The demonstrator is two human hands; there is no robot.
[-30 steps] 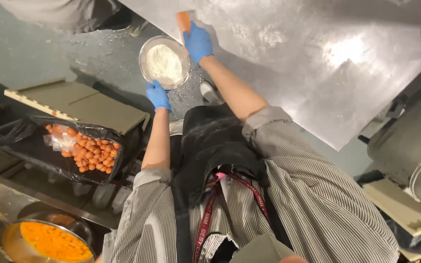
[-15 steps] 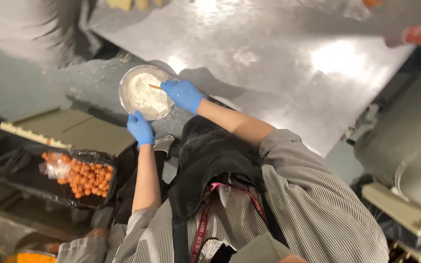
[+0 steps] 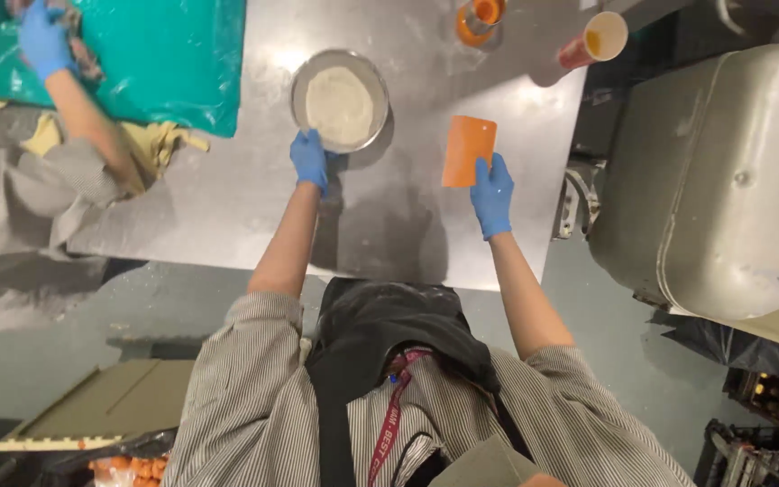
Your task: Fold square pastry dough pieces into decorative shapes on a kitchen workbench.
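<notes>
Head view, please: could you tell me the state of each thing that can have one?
Metal bowl: upright on the steel table, holding pale flour-like powder.
Left hand: blue-gloved, gripping the bowl's near rim.
Right hand: blue-gloved, holding the scraper's lower edge.
Orange scraper: flat against the table.
Orange cup: tipped on its side, open.

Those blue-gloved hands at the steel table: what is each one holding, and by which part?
Left hand grips the metal bowl by its near rim. Right hand holds the orange scraper by its near edge.
</notes>
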